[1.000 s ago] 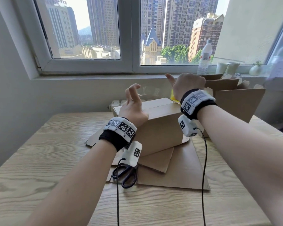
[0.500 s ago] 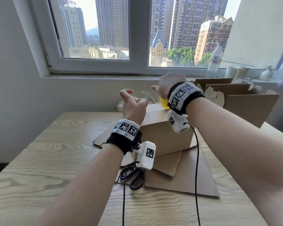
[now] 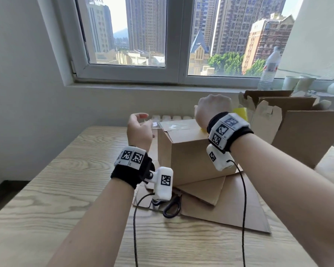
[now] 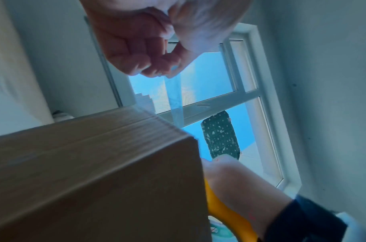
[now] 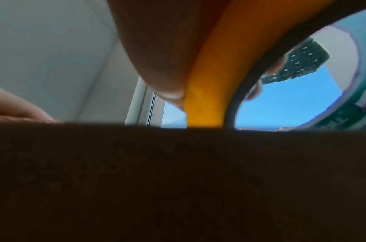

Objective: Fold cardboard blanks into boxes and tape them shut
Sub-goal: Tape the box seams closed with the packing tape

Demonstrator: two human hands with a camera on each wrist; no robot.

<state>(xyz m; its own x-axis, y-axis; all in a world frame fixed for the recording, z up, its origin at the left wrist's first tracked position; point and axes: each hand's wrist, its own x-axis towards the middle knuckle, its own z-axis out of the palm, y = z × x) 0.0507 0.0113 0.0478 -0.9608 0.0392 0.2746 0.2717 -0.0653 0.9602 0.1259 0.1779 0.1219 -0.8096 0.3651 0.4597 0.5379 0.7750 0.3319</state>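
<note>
Over table, tape now stretches from left hand.

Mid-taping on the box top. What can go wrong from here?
1. The left hand only pinches the free end of the clear tape by the fingertips; a slip would likely let the strip curl onto itself or stick crooked.
2. The box sits on loose cardboard sheets, and neither hand clearly braces it, so pulling the yellow tape holder in the right hand may slide or tip it.
</note>
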